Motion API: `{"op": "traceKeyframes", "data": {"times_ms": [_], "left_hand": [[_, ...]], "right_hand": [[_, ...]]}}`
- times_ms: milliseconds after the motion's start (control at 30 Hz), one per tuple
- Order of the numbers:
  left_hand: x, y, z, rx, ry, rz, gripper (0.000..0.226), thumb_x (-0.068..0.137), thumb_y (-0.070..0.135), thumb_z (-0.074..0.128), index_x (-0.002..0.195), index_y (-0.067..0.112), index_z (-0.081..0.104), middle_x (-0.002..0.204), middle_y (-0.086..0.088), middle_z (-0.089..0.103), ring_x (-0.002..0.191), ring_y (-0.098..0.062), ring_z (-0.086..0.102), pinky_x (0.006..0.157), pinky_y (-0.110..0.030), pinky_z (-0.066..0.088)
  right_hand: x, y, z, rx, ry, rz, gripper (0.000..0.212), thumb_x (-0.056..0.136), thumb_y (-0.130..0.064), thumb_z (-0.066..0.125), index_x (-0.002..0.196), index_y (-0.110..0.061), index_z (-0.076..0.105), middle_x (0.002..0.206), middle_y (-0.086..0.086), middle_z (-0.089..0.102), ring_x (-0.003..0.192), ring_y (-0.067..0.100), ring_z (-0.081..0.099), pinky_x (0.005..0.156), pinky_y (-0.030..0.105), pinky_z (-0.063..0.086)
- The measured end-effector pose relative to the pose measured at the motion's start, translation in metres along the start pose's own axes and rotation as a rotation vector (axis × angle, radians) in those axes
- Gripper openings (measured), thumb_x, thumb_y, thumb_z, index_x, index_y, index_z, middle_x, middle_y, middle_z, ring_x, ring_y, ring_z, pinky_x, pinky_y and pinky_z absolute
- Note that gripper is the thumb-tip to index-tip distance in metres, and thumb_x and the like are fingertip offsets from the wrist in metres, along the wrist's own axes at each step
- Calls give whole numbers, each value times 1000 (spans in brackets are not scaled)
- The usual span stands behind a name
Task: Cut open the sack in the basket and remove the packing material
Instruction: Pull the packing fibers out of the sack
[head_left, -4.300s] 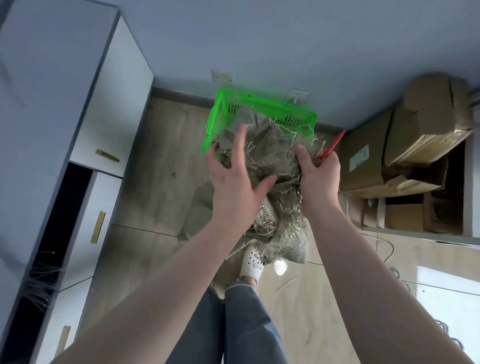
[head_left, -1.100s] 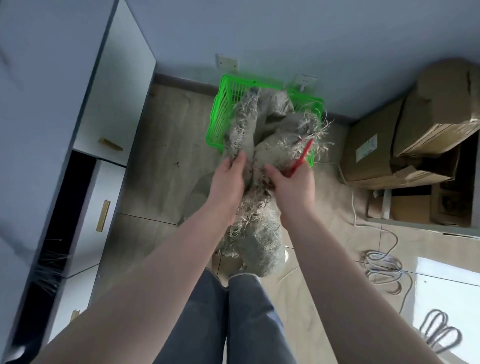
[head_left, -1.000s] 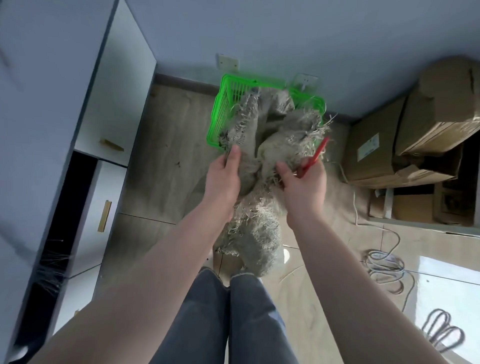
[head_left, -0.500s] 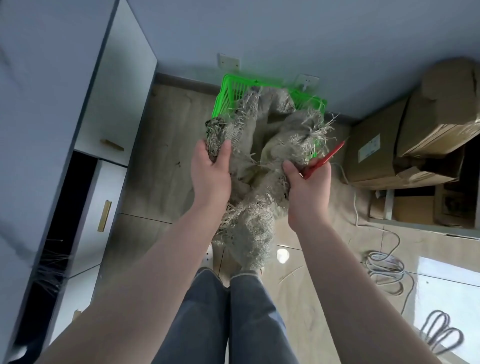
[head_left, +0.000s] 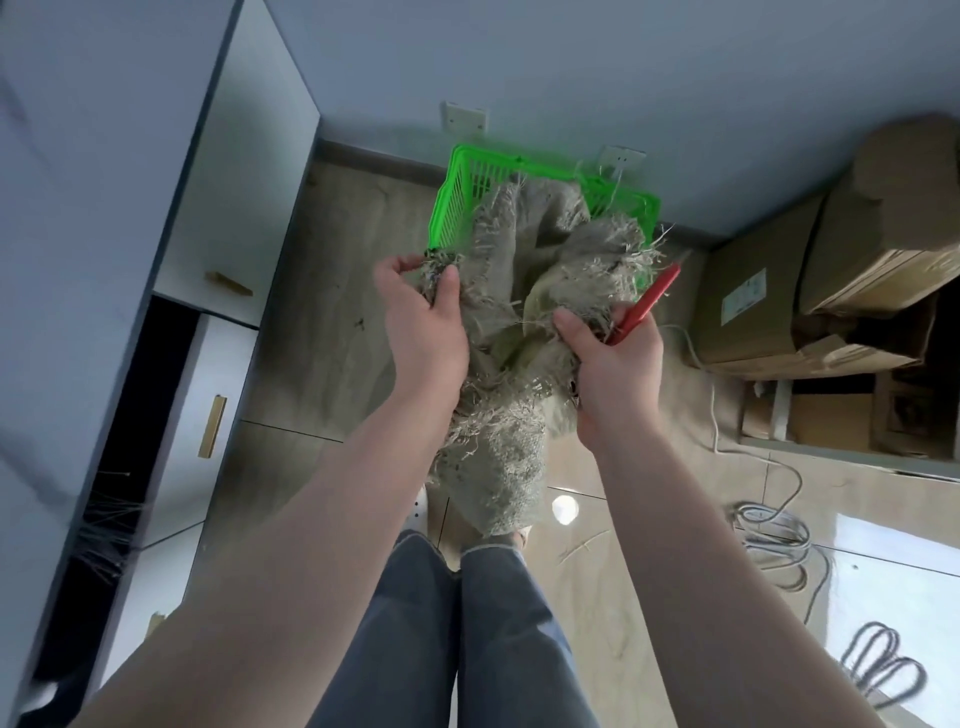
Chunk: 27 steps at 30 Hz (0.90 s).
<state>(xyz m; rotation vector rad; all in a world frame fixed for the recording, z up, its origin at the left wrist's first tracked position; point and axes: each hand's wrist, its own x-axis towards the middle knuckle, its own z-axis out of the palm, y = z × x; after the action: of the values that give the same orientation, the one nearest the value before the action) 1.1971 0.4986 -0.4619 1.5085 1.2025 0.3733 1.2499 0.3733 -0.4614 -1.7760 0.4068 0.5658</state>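
A frayed grey burlap sack (head_left: 530, 291) hangs out of a green plastic basket (head_left: 457, 208) that stands on the floor by the wall. My left hand (head_left: 421, 322) grips the sack's frayed left edge at the basket's near corner. My right hand (head_left: 613, 358) grips the sack's right fold together with a red-handled cutter (head_left: 647, 304), which points up and to the right. The lower part of the sack (head_left: 493, 467) dangles between my forearms, down to my feet. The inside of the sack is hidden.
White cabinets with brass handles (head_left: 210, 426) line the left side, with a dark gap between them. Cardboard boxes (head_left: 831, 280) are stacked at the right. Grey cables (head_left: 779, 535) lie coiled on the tiled floor at the right. My jeans-clad legs (head_left: 457, 634) are below.
Over the last second both hands have moved apart and upward along the sack, spreading it. My left hand shifted left to the frayed edge; the cutter swung right.
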Motion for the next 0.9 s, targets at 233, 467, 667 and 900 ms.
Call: {"op": "traceKeyframes", "data": {"times_ms": [233, 467, 667, 900], "left_hand": [[7, -2, -16, 315, -560, 380, 28, 99, 23, 49, 120, 33, 65, 124, 2, 63, 109, -5, 59, 96, -21, 45], [18, -1, -19, 551, -581, 493, 27, 79, 42, 72, 86, 19, 60, 91, 4, 48, 76, -7, 49, 63, -3, 30], [17, -10, -21, 404, -664, 320, 25, 89, 43, 61, 85, 20, 54, 77, 13, 50, 69, -3, 48, 59, -21, 32], [5, -14, -17, 187, -604, 169, 19, 93, 35, 59, 89, 17, 54, 56, 20, 49, 49, 5, 39, 47, -12, 27]], "right_hand": [[-1, -6, -4, 15, -42, -97, 57, 65, -31, 82, 105, -2, 55, 103, 24, 67, 96, 42, 66, 85, 57, 55], [1, -10, -4, -234, -22, -282, 32, 82, -30, 74, 81, -26, 42, 76, 0, 50, 69, 20, 51, 71, 45, 48], [9, -7, -11, -201, -14, -197, 37, 79, -35, 76, 94, -10, 53, 88, 11, 65, 80, 27, 65, 81, 51, 56], [9, -18, -26, -406, 19, -129, 34, 99, -50, 40, 102, -17, 47, 88, 1, 59, 81, 21, 57, 80, 48, 50]]}}
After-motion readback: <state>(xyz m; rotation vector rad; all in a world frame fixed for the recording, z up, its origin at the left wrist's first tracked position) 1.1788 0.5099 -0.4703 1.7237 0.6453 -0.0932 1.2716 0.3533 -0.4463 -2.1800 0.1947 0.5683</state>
